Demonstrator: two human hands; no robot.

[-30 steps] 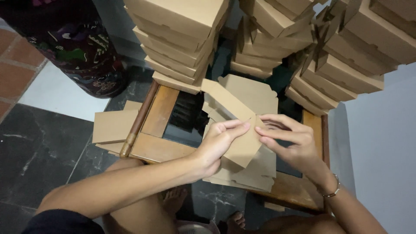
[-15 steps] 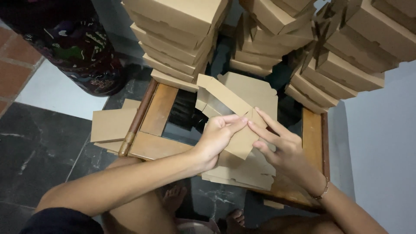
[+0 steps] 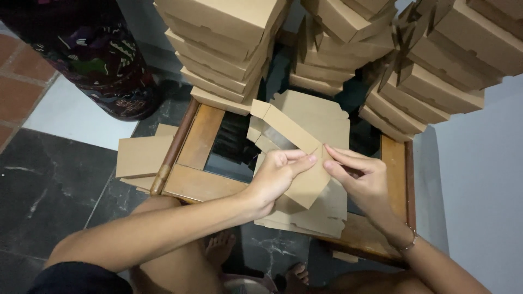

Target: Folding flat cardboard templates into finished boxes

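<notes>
Both hands (image 3: 280,177) now pinch the half-folded cardboard box (image 3: 305,128), empty, fingers (image 3: 348,158) closed on its flap.

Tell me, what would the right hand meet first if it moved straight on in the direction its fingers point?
The right hand points left, so it would probably meet the folded brown cardboard box blank it already pinches, then the left hand's fingertips just behind.
</notes>
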